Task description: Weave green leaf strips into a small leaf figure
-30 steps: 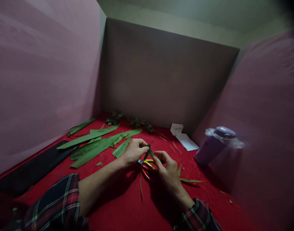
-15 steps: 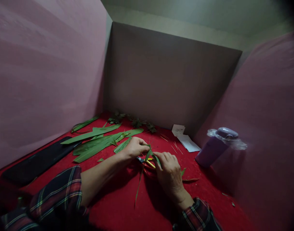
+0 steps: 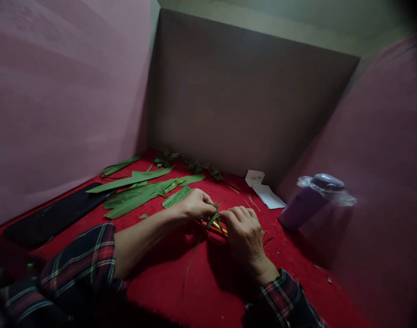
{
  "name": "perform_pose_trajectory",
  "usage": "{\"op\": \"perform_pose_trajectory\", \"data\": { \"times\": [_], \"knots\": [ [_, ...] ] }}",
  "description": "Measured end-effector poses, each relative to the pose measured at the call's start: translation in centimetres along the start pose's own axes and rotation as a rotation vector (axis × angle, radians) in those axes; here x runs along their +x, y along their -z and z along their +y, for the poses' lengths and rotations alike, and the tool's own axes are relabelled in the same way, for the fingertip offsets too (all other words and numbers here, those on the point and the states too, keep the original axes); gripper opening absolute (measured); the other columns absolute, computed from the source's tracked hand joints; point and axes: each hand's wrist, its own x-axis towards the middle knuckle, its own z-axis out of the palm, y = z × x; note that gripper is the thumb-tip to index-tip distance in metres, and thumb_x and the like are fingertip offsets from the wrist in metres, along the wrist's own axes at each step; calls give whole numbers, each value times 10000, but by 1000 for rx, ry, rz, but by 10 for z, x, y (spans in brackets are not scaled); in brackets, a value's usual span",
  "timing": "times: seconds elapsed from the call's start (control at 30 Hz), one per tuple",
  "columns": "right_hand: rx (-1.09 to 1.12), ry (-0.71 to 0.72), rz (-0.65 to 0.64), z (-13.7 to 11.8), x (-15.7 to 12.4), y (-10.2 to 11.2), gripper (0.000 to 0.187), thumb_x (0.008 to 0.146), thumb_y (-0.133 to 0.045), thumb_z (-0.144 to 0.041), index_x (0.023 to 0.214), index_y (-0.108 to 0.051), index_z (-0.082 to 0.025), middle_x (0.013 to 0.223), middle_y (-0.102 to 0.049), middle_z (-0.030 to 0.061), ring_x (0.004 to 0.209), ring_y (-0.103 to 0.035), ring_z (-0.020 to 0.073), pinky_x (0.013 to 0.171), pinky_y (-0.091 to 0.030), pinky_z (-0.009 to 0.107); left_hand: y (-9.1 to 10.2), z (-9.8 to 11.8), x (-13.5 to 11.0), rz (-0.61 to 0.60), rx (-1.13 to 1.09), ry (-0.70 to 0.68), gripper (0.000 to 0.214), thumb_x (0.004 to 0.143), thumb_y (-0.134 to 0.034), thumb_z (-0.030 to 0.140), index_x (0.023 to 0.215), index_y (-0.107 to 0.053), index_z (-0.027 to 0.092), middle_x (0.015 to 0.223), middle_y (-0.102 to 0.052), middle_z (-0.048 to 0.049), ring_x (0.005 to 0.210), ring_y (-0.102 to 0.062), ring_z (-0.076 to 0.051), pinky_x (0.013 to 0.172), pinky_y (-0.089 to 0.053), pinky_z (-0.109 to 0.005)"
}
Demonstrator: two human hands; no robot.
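Pink walls [image 3: 75, 91] close off a red cloth [image 3: 167, 282] that carries everything. At far left lies a flat black object [image 3: 44, 223], with broad green leaves [image 3: 136, 200] overlapping its upper end and a shorter leaf piece [image 3: 174, 199] just beside the wrist.

Next comes the left hand [image 3: 197, 203], thumb and fingers pinching a folded leaf [image 3: 211, 221] held above the cloth at the centre. A thin strand [image 3: 191, 262], blurred, trails below. Under the leaf, partly hidden, sit cutters [image 3: 223, 230] with yellow and red handles.

To the right, the right hand [image 3: 244, 230] has turned back-up, and its fingertips are now closer to the left ones; a second ago they were spread lower along the leaf. That seems to shift the work to the fold itself, with the left hand steadying. The right thumb is hidden, so I cannot tell whether that hand grips or only presses.

Thin sticks [image 3: 251, 202], white paper [image 3: 270, 197] and a purple bottle [image 3: 302, 209] stand beyond.
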Motion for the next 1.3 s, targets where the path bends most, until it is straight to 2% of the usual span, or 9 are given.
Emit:
{"op": "perform_pose_trajectory", "data": {
  "times": [0.5,0.77,0.97,1.1,1.3],
  "knots": [
    [87,2,83,-3,-1,3,181,892,-469,-198,798,-623,-181,737,-600,48,734,-501,185,700,-340,321,-7,12,-9,-83,-14,71,55,565,-580,150,525,-608,125,434,-554,19,438,-509,-95,485,-414,-211],
    [218,-20,68,-3,-1,3,152,883,-469,-204,957,-598,-175,844,-612,74,796,-517,211,698,-373,335,-1,10,-7,-56,-20,56,61,590,-594,165,584,-627,114,465,-580,5,450,-542,-106,499,-437,-223],
    [164,-15,87,0,-1,1,131,873,-487,-213,863,-613,-179,795,-608,63,765,-516,203,683,-376,329,0,12,-6,-25,-48,77,56,610,-589,153,580,-615,115,430,-557,11,408,-514,-98,460,-437,-217],
    [138,-13,74,3,-2,-1,126,867,-523,-241,814,-625,-189,777,-607,48,764,-520,190,696,-369,317,-1,12,-6,-12,-63,82,75,618,-558,129,567,-611,119,436,-563,9,393,-506,-90,413,-411,-197],
    [135,-7,24,1,-3,1,152,879,-513,-244,783,-621,-196,754,-596,40,741,-505,181,690,-354,308,-3,7,-4,-8,-98,125,87,624,-530,102,552,-572,128,423,-548,20,391,-540,-102,431,-443,-205]
  ]
}}
